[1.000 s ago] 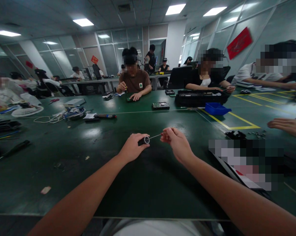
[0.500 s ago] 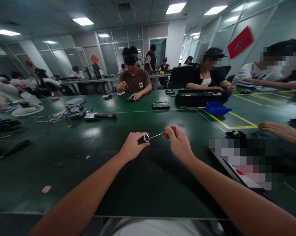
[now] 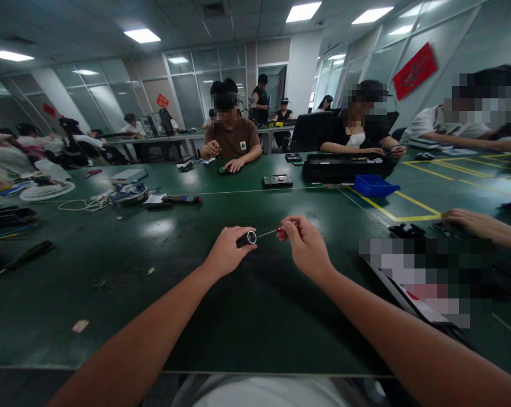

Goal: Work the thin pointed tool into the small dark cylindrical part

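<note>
Gripping round-ended black cylinder (image 3: 247,238), slim metal-shafted screwdriver (image 3: 281,228).

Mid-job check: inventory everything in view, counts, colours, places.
Screwdriver: one, red, in right hand
Cylinder: one, black, in left hand
Table: one, green, foreground
Tray: one, blue, right
Case: one, black, behind tray
Board: one, green, centre
Cables: several, white, blue, left
Scraps: three, pale, left
Signs: at least three, red, walls
Lights: several, white, ceiling
People: many, mixed clothing, beyond
Other clutter: uncounted, mixed, tabletop
Left hand: one, bare, centre
Right hand: one, bare, centre
Arms: two, bare, below
</note>
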{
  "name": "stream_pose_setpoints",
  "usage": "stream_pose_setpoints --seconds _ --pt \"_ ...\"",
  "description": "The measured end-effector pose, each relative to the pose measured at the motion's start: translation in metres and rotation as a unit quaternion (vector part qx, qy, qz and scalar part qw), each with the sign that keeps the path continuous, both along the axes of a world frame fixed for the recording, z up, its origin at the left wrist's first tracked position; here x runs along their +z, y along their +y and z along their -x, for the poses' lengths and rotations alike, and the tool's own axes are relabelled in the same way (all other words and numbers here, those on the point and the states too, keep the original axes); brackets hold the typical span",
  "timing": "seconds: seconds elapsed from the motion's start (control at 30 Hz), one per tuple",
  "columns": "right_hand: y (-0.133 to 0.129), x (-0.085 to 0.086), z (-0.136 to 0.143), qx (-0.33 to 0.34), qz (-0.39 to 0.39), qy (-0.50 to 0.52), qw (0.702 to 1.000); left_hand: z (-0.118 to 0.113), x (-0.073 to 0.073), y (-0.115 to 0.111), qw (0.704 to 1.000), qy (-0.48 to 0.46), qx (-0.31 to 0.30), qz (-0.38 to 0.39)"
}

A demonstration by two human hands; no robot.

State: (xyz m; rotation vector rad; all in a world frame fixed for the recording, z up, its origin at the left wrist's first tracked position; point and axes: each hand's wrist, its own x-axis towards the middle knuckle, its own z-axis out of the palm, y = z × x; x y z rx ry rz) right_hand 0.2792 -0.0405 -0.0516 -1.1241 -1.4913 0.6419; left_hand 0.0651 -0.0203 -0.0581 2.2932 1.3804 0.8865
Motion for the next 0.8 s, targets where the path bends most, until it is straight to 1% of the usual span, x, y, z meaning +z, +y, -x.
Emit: stream_pose_setpoints --seconds 0.17,0.23,0.4,0.53,0.63,0.8 --pt "0.007 -0.005 0.000 0.033 0.038 0.118 0.992 0.001 0.000 0.000 1.000 0.005 0.002 -0.009" --pt "0.007 -0.005 0.000 0.038 0.037 0.129 0.990 0.000 0.000 0.000 1.000 0.011 0.000 -0.004" --pt "0.003 -0.002 0.001 0.017 0.013 0.050 0.999 -0.001 0.000 0.000 1.000 0.012 0.000 -0.003" --pt "0.000 -0.001 0.001 0.019 0.010 0.029 0.999 -0.001 -0.001 0.000 1.000 0.009 -0.001 -0.001" --pt "-0.002 0.003 0.001 0.020 0.012 0.014 1.000 -0.001 -0.002 0.001 1.000 0.009 0.001 0.002" --pt "-0.007 0.012 -0.001 -0.027 0.029 -0.066 0.997 -0.001 -0.003 0.002 1.000 0.015 -0.001 0.005"
